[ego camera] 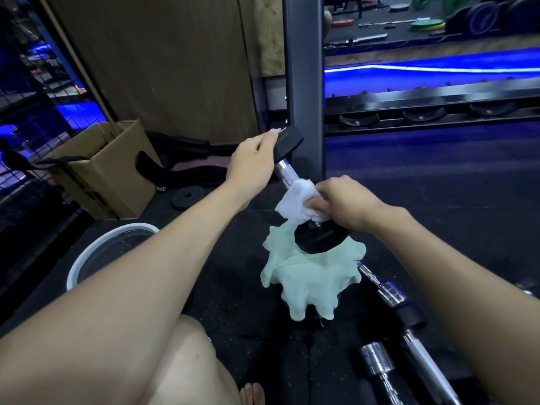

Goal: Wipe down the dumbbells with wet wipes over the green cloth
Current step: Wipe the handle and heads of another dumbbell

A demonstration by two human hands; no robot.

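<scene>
Head view: your left hand (253, 160) grips the upper black head of the tilted chrome-handled dumbbell (285, 174), its lower head resting on the crumpled pale green cloth (312, 280) (on dark floor); your right hand (346, 200) pinches a white wet wipe (296, 204) against the handle

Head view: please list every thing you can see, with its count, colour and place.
dumbbell: one, black heads, silver handle, tilted, lower head on green cloth
wet wipe: one, white, around handle
green cloth: one, pale green, floor centre
bucket: one, white, left
cardboard box: one, brown, left rear
chrome bars: several, silver, right floor
left hand: grips upper head
right hand: holds wipe
</scene>
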